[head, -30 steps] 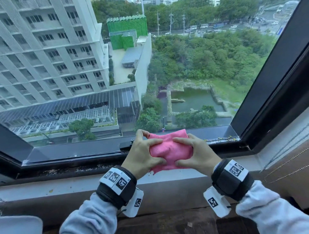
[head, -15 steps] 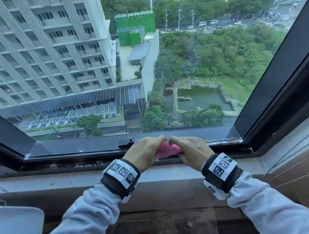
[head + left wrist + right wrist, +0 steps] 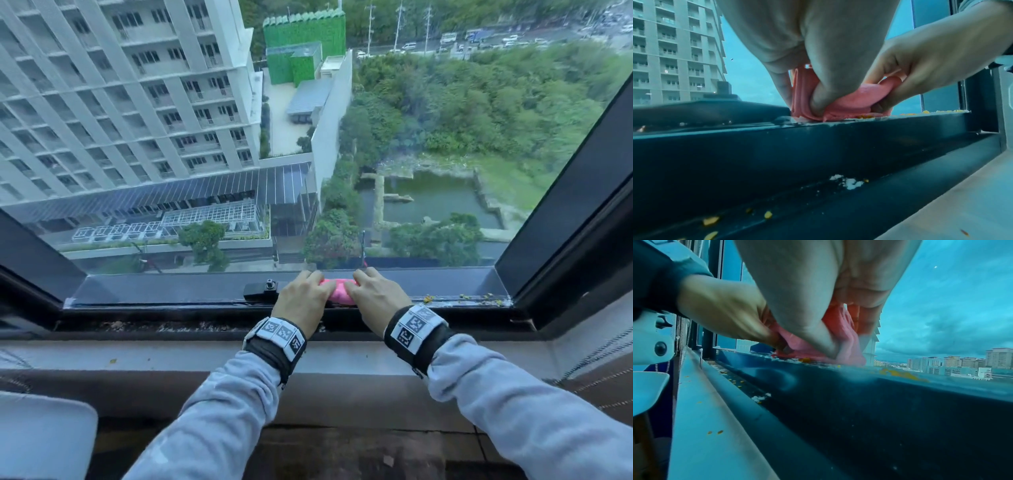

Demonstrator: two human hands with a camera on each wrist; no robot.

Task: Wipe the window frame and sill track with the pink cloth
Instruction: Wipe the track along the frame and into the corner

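The pink cloth (image 3: pixel 338 292) is folded small and lies on the dark bottom rail of the window frame (image 3: pixel 171 287), just right of a black latch (image 3: pixel 263 289). My left hand (image 3: pixel 303 298) grips its left side and my right hand (image 3: pixel 373 296) grips its right side, thumbs tucked under the near edge. In the left wrist view the pink cloth (image 3: pixel 840 104) is pinched between thumb and fingers, pressed onto the frame top. In the right wrist view the pink cloth (image 3: pixel 840 344) sits among yellow and white crumbs (image 3: pixel 900 374).
Yellow crumbs (image 3: pixel 462 297) lie along the rail to the right. The sill track (image 3: pixel 154 325) below holds dirt and white specks (image 3: pixel 849 184). A pale stone sill (image 3: pixel 137 356) runs nearer me. Bead cords (image 3: pixel 596 356) hang at right; a white object (image 3: pixel 41 435) sits low left.
Both hands carried the cloth forward and down from above the sill onto the frame's bottom rail. It went from spread between the fingers to bunched and pressed flat.
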